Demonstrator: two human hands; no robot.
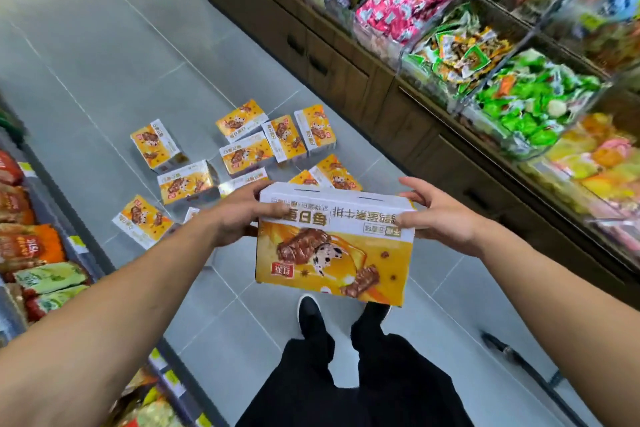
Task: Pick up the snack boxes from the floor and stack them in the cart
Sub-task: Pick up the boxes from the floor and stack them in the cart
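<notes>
Held box between left hand and right hand, above shoes, floor boxes beyond.

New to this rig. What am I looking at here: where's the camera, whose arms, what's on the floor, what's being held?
There is no robot here. A person wears one wide-angle camera on the head, looking forward and down, so the two bare arms coming in from the bottom corners are the wearer's own. The wide lens bends the edges of the picture.

The left hand and right hand grip the two ends of one orange and white snack box, held in the air above the person's black shoes.

On the grey tiled floor ahead lie more of the same boxes, scattered in a loose cluster, some flat and some on their sides.

Clear bins of wrapped sweets line the right side; a shelf of snack bags runs along the left. The cart is not clearly in view.
</notes>
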